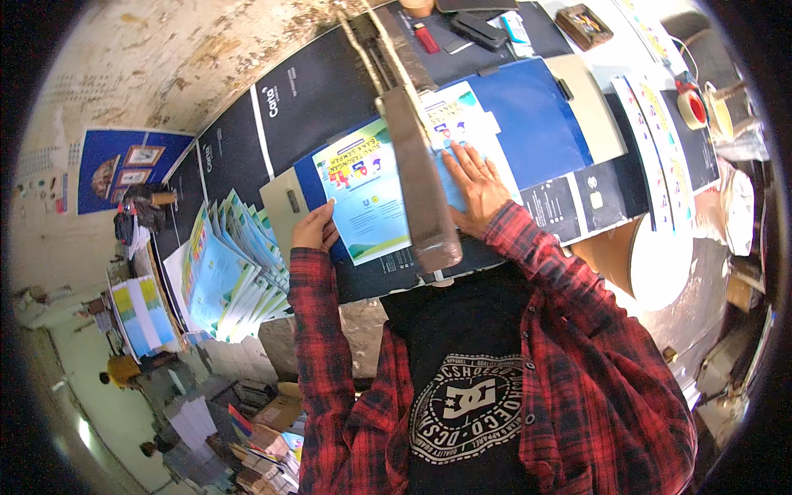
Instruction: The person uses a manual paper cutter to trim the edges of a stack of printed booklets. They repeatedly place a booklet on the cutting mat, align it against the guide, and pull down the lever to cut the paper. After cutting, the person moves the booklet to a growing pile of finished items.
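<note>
A printed booklet cover sheet [365, 198] in light blue, green and yellow lies on a blue board [528, 124], beneath a long brown bar [417, 181] that crosses it from far to near. My left hand [314, 227] pinches the sheet's left edge, its fingers curled. To the right of the bar, my right hand [477, 183] lies flat with fingers stretched out on the right part of the printed paper [454, 115]. The bar hides the middle of the printed paper, so I cannot tell whether both parts are one sheet.
A fanned stack of similar printed sheets [231, 272] stands at the left. Printed strips [657, 157] lie at the right, near a tape roll [691, 109]. Along the far side are a red lighter [426, 38], a black case [478, 30] and a small tray [584, 27].
</note>
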The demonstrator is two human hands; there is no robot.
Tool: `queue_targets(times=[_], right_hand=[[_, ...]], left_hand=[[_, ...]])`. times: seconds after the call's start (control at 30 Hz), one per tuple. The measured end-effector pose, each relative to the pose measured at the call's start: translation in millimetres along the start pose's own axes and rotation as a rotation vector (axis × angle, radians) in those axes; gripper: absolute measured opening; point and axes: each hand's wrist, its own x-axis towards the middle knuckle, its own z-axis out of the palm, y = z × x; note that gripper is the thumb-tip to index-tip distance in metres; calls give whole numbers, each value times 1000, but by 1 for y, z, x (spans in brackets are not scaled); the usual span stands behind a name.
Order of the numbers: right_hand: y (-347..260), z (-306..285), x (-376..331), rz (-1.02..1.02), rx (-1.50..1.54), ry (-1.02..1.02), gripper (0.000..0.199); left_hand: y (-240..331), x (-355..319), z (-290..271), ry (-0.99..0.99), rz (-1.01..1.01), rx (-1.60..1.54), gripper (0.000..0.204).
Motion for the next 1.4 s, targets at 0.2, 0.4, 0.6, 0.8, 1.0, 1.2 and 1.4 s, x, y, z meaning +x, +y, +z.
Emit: queue_targets(times=[0.2, 0.4, 0.6, 0.8, 1.0, 1.2, 1.4], right_hand=[[15, 15, 4, -15, -61, 2, 88], [67, 1, 17, -281, 68, 19, 71], [-60, -165, 61, -85, 49, 155, 39], [-128, -149, 54, -502, -501, 13, 55], [-108, -66, 2, -124, -308, 150, 96], [-88, -22, 6, -132, -351, 299, 101], [-101, -87, 15, -210, -135, 167, 85]], left_hand=[[-24, -38, 82, 125, 1180, 1012, 59], [-57, -46, 120, 82, 1055, 1106, 71], [-62, -44, 121, 139, 1090, 1057, 70], [-61, -42, 118, 119, 1054, 1042, 71], [-65, -46, 119, 110, 1090, 964, 73], [-50, -44, 118, 129, 1065, 1019, 74], [-65, -45, 119, 144, 1052, 1074, 70]])
